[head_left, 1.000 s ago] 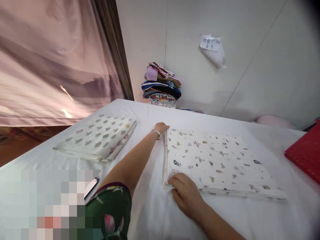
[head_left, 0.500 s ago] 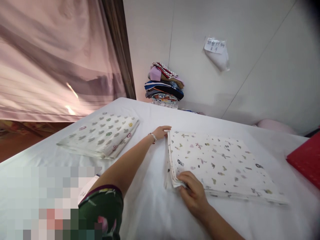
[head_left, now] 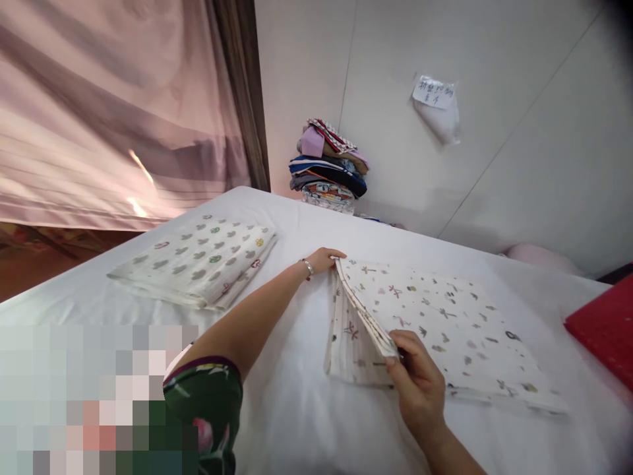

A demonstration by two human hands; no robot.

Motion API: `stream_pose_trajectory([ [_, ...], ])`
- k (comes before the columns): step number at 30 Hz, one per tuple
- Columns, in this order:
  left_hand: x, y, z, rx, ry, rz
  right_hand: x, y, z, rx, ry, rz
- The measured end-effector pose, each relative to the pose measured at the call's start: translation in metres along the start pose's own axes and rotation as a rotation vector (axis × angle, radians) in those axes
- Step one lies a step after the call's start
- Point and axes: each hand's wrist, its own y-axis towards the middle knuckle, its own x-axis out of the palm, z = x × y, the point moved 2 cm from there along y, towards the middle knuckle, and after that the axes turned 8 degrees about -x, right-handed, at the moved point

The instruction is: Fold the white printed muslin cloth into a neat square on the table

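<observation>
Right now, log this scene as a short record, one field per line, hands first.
Left hand: pinching the far left corner of the printed cloth
Right hand: gripping the near end of that cloth's left edge, raised and turned back rightward
Under the raised edge: another printed layer
Second cloth: folded, lying to the left, mostly grey print
Surface: white sheet under both cloths
Behind: stack of folded fabrics
Wall: handwritten note
Far left: pink curtain
Far right: red object, cut off by the frame
</observation>
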Motion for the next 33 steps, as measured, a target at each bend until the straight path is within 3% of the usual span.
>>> stream_pose_trajectory([
  [12, -0.001, -0.006, 0.021, 0.015, 0.164, 0.071, -0.016, 0.014, -0.006, 0.035, -0.06, 0.134],
  [17, -0.001, -0.007, 0.016, 0.001, 0.183, 0.184, -0.017, 0.013, -0.003, 0.021, -0.062, 0.141],
  [23, 0.001, -0.033, 0.002, -0.054, 0.228, 0.324, -0.016, 0.013, -0.002, 0.053, -0.063, 0.16],
  [25, 0.005, -0.042, 0.0, -0.012, 0.237, 0.34, -0.014, 0.014, -0.002, 0.069, -0.062, 0.16],
  [30, 0.019, -0.051, 0.005, 0.265, 0.281, 0.266, -0.011, 0.013, -0.004, 0.044, -0.064, 0.114],
  [33, 0.025, -0.047, 0.01, 0.243, 0.439, 0.245, -0.01, 0.011, -0.006, -0.003, -0.097, 0.028],
])
